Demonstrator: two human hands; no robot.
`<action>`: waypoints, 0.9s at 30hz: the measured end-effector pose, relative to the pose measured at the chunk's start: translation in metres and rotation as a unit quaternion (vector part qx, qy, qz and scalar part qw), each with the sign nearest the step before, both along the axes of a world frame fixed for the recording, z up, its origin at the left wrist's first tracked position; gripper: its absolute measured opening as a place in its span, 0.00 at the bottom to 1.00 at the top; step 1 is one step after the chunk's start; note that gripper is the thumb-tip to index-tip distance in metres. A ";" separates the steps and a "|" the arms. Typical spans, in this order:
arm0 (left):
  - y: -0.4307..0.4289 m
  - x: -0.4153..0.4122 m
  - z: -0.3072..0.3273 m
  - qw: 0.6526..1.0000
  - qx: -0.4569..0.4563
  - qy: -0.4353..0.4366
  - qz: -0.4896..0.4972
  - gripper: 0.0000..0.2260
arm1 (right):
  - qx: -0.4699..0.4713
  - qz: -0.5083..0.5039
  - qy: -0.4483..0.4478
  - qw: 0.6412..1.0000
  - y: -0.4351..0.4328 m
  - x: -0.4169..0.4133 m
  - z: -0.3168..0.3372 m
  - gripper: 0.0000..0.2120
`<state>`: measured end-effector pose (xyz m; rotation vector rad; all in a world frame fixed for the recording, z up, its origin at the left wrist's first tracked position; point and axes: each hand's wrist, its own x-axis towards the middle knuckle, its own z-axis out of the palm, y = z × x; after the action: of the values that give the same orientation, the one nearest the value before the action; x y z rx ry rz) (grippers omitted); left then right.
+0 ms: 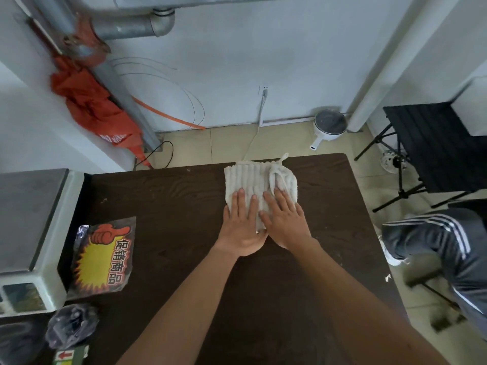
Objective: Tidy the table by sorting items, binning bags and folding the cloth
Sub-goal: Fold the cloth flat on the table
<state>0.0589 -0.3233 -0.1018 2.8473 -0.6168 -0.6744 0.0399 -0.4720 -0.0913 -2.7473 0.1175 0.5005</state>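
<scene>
Your left hand (241,225) and right hand (286,222): both flat, fingers straight and slightly spread, pressing near part of cloth (247,177). Nothing pinched. Cloth lies folded at far middle of table (184,206), loose tail bunched on its far right corner. Expect it soft, light, limp; ribbed pile should resist slipping; crease likely springs back unless pressed. Take hold at near corners or along folded edge, and tuck tail in first. Printed bag (102,256) lies near left, well apart.

Cloth (253,180) at the table's (171,206) far edge; bag (102,255) lies left.
</scene>
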 end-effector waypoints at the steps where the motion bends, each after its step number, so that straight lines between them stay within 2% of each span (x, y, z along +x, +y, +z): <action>1: -0.007 -0.003 0.000 1.000 0.001 -0.002 -0.006 0.41 | -0.001 -0.004 -0.001 1.000 -0.006 -0.004 0.000 0.30; 5: -0.035 -0.014 0.000 1.000 0.005 -0.002 -0.023 0.42 | -0.005 -0.012 0.006 1.000 -0.035 -0.018 0.002 0.30; 12: -0.068 -0.013 0.003 0.999 -0.004 -0.007 -0.046 0.37 | 0.002 -0.039 0.025 0.999 -0.072 -0.028 0.004 0.31; 27: -0.134 -0.054 -0.002 0.995 -0.019 0.000 -0.099 0.36 | -0.026 -0.127 -0.015 0.991 -0.122 -0.101 -0.007 0.30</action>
<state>0.0049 -0.4573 -0.1042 2.7756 -0.9113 -0.6847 -0.0608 -0.5943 -0.0980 -2.7353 0.4717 0.3893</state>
